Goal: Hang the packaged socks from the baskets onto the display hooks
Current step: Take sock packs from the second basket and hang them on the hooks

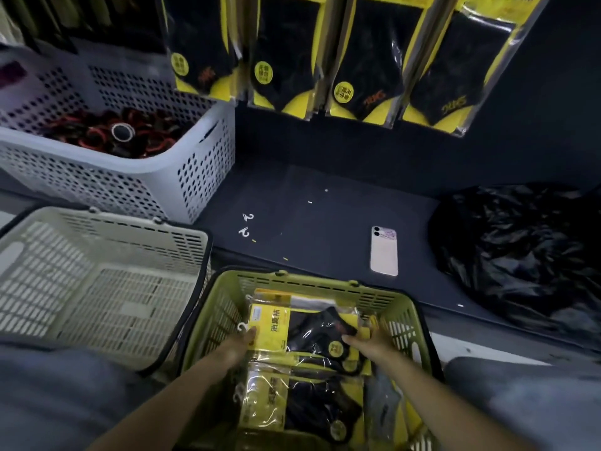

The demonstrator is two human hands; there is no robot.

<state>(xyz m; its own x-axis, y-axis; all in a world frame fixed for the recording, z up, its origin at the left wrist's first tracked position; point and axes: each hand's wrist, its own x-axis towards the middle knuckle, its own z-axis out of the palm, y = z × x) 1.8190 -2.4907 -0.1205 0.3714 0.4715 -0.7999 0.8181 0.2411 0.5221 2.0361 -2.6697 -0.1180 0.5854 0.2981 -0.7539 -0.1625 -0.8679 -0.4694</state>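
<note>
Both my hands are down in the green basket (395, 307), on the top sock pack (304, 333) of the stack lying there. My left hand (239, 345) has its fingers closed on the pack's yellow header end, just below its small white hanger hook (242, 327). My right hand (367, 341) pinches the opposite end, thumb on the clear film over the black socks, the other fingers curled behind the edge. Nearer to me than my fingers, a second sock pack (292, 405) lies flat under my forearms. Left of my left hand sits the beige basket (107, 278), nothing in it. Beyond my fingertips, on the dark shelf (325, 177), lies a pink phone (384, 250), back up, and two loose white hooks (245, 225). Far right is a crumpled black bag (520, 242); far left a white perforated basket (195, 164) of dark rolled items. Farthest away, hung sock packs (283, 53) dangle in a row above the shelf
</note>
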